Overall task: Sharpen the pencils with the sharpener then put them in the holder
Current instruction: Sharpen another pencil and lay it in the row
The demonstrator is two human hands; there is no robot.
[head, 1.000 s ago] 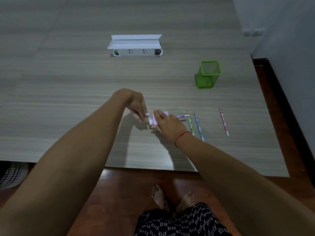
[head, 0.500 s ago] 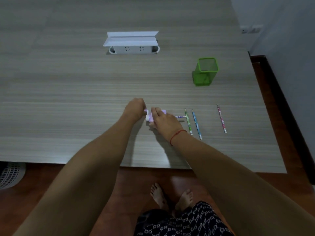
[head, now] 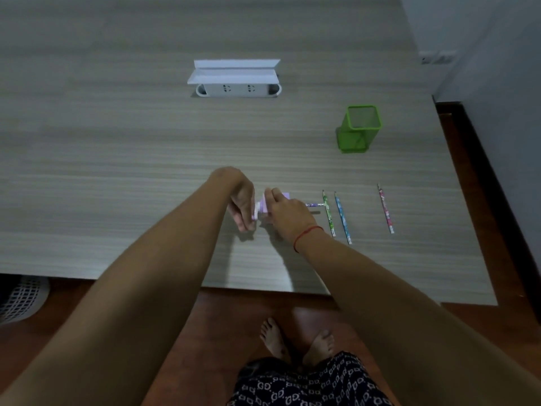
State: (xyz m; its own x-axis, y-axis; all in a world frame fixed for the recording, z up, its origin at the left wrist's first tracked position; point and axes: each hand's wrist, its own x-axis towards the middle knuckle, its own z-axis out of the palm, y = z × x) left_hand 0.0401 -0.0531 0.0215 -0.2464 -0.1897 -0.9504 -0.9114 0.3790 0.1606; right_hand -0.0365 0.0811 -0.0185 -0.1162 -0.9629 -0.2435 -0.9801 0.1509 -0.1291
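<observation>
Left hand point(head: 241, 200): my fingers are curled round the white crank point(head: 255, 213) at the sharpener's left end.
Sharpener point(head: 285, 196): purple, standing on the worktop point(head: 117, 171) near its front edge, between my two hands.
Right hand point(head: 288, 213): my fingers lie over the sharpener's top and clamp it down. The thumb is hidden.
Loaded pencil point(head: 314, 204): lies level, one end in the sharpener's right side.
Green pencil point(head: 328, 213), blue pencil point(head: 342, 218): flat on the worktop, side by side, just right of the loaded one.
Holder point(head: 351, 139): green mesh, upright, well behind the pencils. No pencil shows in it.
Pink pencil point(head: 385, 208): flat, apart from the others, farthest right.
Step in hand: by my judgement, cranking the first pencil. Three more wait.
Next move: turn the crank with the body held steady, then draw the pencil out rightward and carry it to the holder.
</observation>
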